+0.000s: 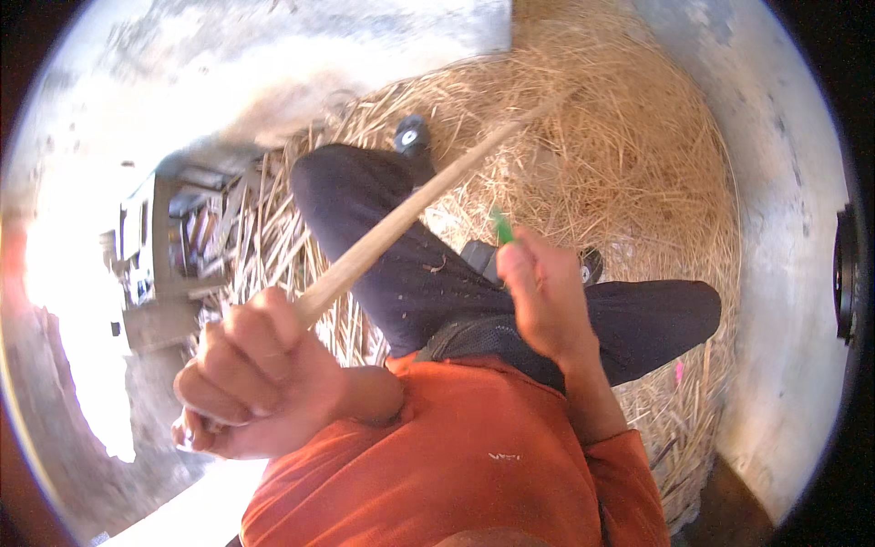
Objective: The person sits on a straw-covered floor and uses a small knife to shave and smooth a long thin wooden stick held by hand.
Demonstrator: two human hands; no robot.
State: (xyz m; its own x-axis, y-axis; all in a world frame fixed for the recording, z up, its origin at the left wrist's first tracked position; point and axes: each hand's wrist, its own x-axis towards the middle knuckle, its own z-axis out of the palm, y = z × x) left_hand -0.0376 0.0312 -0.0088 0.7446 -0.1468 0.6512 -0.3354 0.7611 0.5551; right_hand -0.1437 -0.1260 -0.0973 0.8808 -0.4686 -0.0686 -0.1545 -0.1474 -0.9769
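My left hand (260, 378) is closed around one end of a long, pale wooden stick (401, 214). The stick slants away across my bent leg, and its thin far end lies in front of the straw. Closed at the centre right, my right hand (547, 301) grips a small green object (501, 224) that pokes out above the thumb. Most of that object is hidden by the fingers, so its kind is unclear. The green end is apart from the stick, on its near right side.
Loose straw (629, 173) is heaped ahead and to the right, against a pale wall (775, 182). Cut stalks (264, 219) lie left of my dark-trousered leg (365, 191). Farther left stands a block-like structure (164, 237) with pieces inside. A pink scrap (679, 372) rests on the right.
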